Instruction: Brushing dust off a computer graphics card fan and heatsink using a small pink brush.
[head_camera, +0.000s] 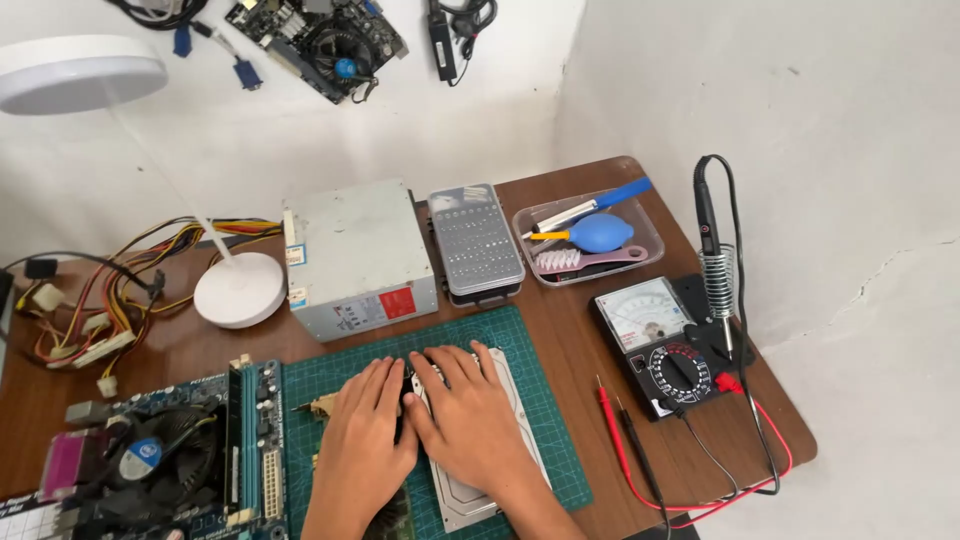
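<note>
Resting flat on a silver hard drive (478, 470), both hands lie side by side at the near middle of the brown worktop (570, 330). The left hand (365, 425) lies palm down with fingers together, covering the drive's left edge and part of the green cutting mat (530, 400) beneath it. The right hand (470, 415) is spread over the drive's top face, fingers pointing away from the person. Neither grip is closed around anything; both hands press open and flat, and what their fingertips touch at the drive's far end is too dark to tell.

Left of the drive, touching the mat's edge, lies a blue motherboard (160, 450) with a round fan. Beyond the drive stands a grey power supply box (360, 255), with its bundle of coloured wires (110, 290) running left past a white lamp base (238, 290). Beside the power supply, behind the drive, sits a grey bit case (475, 240), then a clear tray (640, 250) holding a blue blower and brushes. Right of the drive lies an analog multimeter (655, 345) with red and black probes (625, 440), and a soldering iron (712, 240) upright in its coil stand.
</note>
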